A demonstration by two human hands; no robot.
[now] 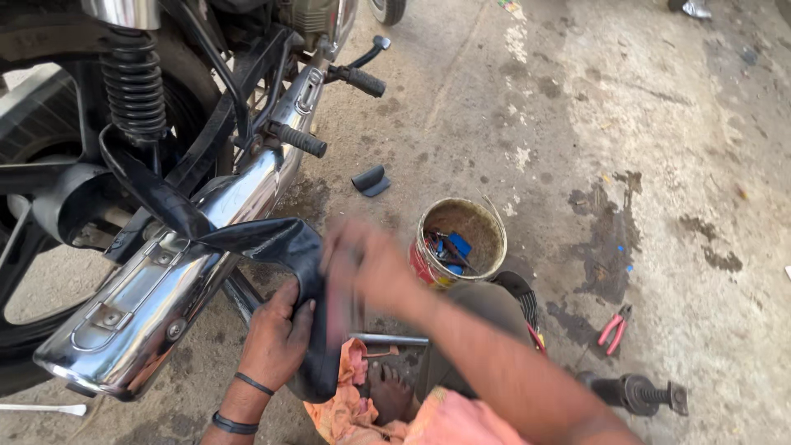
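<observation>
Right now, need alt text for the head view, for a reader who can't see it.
Two bare hands work a black rubber inner tube beside a motorcycle's chrome exhaust: the left hand grips the tube and the right hand, motion-blurred, is on it. On the stained concrete floor sit a tin of small tools and red-handled pliers.

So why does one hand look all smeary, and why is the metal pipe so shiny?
In the head view the right hand is smeared by motion blur, while the left hand, gripping the black inner tube, looks sharp. The chrome exhaust pipe shows bright glare from daylight, and the concrete floor looks pale and washed out towards the top right.
</observation>
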